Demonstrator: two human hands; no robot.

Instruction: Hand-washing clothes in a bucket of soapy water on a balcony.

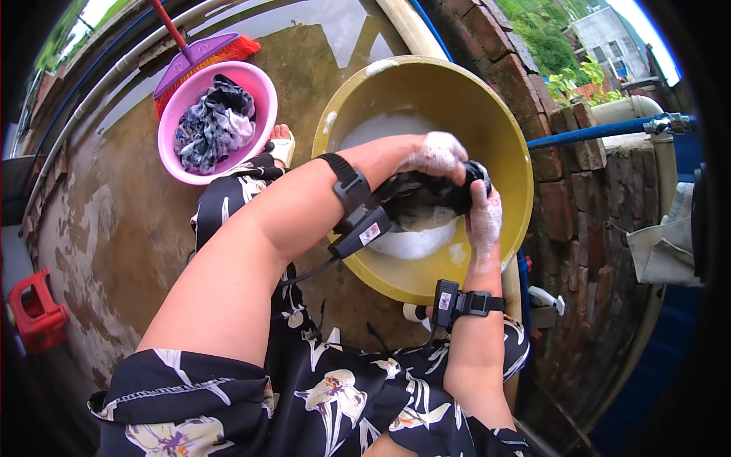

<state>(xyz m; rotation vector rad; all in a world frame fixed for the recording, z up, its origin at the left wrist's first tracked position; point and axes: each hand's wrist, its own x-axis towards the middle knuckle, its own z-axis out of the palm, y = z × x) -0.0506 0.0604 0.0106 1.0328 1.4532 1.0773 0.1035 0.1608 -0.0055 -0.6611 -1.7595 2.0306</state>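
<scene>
Above a large yellow plastic tub (514,148), both my hands are wet with white suds. My left hand (440,155) has its fingers closed on a dark wet cloth (428,194). At the cloth's right end, my right hand (485,214) grips it with the thumb up. The cloth hangs between the hands over soapy water (414,243) with white foam. A pink plastic basin (265,108) holds wet, sudsy dark and pale clothes (214,128) and stands left of the tub. My left forearm hides part of the tub's near left side.
Behind the pink basin lies a purple broom head (197,57) with red bristles. A red plastic stool (37,311) is at the far left. To the right rise a brick wall (562,211) and a blue hose (594,132). A spray bottle (545,298) lies near the tub.
</scene>
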